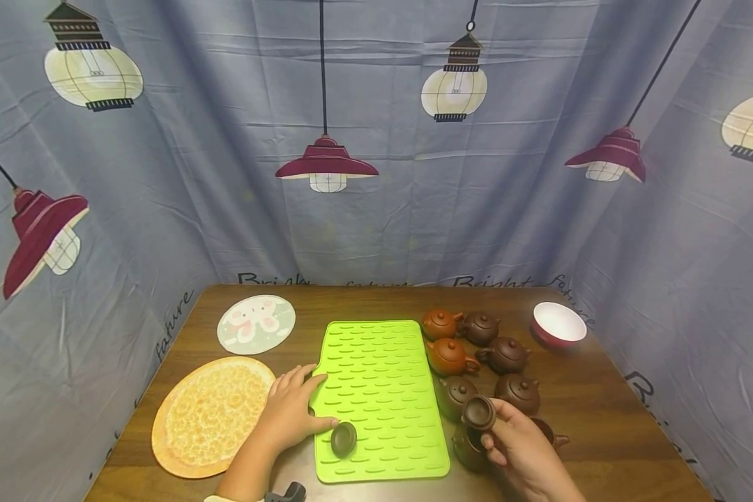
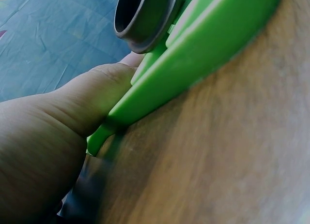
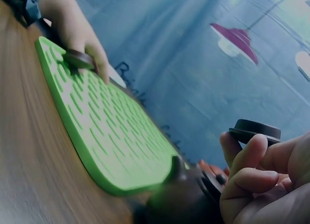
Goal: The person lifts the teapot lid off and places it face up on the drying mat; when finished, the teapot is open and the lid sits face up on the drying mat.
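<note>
My right hand (image 1: pixel 517 439) pinches a small dark brown teapot lid (image 1: pixel 479 413) between thumb and fingers, its hollow underside turned up. It is above an uncovered dark teapot (image 1: pixel 469 452), which the hand partly hides. The held lid (image 3: pixel 254 129) also shows in the right wrist view. My left hand (image 1: pixel 293 408) rests with spread fingers at the left edge of a lime green ridged mat (image 1: pixel 383 390). Another dark lid (image 1: pixel 344 440) lies on the mat beside the left thumb; in the left wrist view this lid (image 2: pixel 150 21) shows its hollow side.
Several lidded teapots stand right of the mat: orange ones such as this orange teapot (image 1: pixel 450 356), and brown ones such as this brown teapot (image 1: pixel 517 393). A white and red bowl (image 1: pixel 558 324) is at the back right. Left are a round bread-patterned mat (image 1: pixel 216 418) and an oval rabbit mat (image 1: pixel 256 324).
</note>
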### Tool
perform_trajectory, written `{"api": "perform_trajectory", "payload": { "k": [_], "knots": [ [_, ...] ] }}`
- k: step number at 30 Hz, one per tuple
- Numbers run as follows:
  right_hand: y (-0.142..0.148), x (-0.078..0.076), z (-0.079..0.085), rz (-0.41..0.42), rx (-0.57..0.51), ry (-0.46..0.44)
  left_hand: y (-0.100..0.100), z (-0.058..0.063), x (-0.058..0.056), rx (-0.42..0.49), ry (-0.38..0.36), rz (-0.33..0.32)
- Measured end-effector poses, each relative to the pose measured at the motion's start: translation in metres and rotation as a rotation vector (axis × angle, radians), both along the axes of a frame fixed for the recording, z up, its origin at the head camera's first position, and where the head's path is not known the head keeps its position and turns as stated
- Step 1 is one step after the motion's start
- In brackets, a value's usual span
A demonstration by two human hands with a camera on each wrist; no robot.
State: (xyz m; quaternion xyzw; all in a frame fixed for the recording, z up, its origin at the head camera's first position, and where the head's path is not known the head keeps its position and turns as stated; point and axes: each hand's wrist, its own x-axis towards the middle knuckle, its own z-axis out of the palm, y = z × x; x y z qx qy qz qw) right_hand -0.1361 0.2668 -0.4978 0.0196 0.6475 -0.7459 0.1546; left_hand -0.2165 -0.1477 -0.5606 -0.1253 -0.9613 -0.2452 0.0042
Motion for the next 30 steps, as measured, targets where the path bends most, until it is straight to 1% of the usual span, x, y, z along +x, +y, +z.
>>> {"api": "perform_trajectory", "payload": {
  "k": [4,13,18,24,30],
  "knots": [
    [-0.013,-0.002,0.002,0.0,0.018,-0.031,0.0,-0.001,0.0,0.005,-0.001,-0.005],
    [-0.04,-0.004,0.007,-0.005,0.004,-0.081,-0.001,-0.001,0.0,0.007,0.002,-0.008],
    [-0.051,-0.005,0.006,0.037,0.002,-0.09,-0.001,-0.001,0.0,0.01,-0.002,-0.008],
    [-0.066,-0.008,0.003,0.082,-0.027,-0.073,-0.001,-0.002,0.0,0.011,0.003,-0.005],
    [-0.08,-0.011,-0.006,0.119,-0.017,-0.072,-0.001,-0.002,0.0,0.008,0.012,-0.008]
  ]
}}
